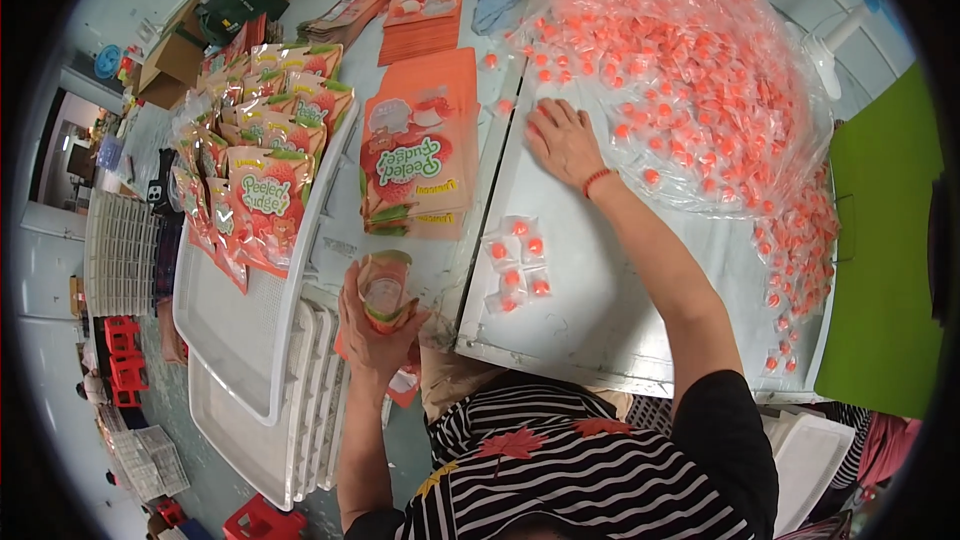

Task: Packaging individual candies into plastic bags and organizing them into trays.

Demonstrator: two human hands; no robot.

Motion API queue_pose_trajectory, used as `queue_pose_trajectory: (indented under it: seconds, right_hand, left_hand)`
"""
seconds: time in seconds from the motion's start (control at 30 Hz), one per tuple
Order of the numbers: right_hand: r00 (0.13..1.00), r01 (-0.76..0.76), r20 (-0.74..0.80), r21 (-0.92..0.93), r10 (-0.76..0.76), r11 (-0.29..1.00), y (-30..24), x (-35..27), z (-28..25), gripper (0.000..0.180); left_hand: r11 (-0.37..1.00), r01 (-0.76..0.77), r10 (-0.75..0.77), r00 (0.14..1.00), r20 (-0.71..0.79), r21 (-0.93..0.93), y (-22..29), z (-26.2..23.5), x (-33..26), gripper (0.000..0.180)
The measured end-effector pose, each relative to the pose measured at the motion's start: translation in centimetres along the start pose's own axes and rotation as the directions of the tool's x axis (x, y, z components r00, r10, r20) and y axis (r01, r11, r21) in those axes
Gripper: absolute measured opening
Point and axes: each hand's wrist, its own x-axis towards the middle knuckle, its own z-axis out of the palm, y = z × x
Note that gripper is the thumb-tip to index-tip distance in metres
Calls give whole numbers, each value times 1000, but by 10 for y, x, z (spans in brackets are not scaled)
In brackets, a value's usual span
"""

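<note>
My left hand [372, 332] grips an open pink candy pouch [385, 288] near the front edge of the table, its mouth facing up. My right hand [567, 145] lies palm down on the table with fingers stretched, beside the big heap. Bits of red show around its fingertips; what lies under the palm is hidden. Several wrapped red candies [512, 278] form a small group between my arms. The large heap of wrapped candies [690, 80] spills from a clear plastic bag at the far right. Flat pink pouches [420, 145] lie stacked beyond my left hand.
Filled pouches [268, 195] stand in a white tray [225, 290] at left, on several stacked trays [235, 395]. More pouch stacks [420, 25] and a blue cloth [495, 0] lie at the back. Loose candies [800, 250] trail along the right edge near a green panel [890, 240].
</note>
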Motion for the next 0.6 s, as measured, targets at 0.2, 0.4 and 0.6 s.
queue_pose_trajectory:
  seconds: [0.2, 0.4, 0.6]
  right_hand:
    - [998, 48, -54, 381, -30, 923, -1, 0, -9, 28]
    - [951, 303, -2, 192, -309, 933, 12, 49, 18, 33]
    - [907, -293, 419, 713, -51, 637, 7, 27, -32, 36]
  left_hand:
    - [996, -83, 82, 997, 11, 30, 3, 7, 5, 103]
    - [999, -40, 41, 999, 18, -37, 10, 8, 8, 103]
    - [997, -74, 74, 997, 8, -4, -1, 8, -7, 104]
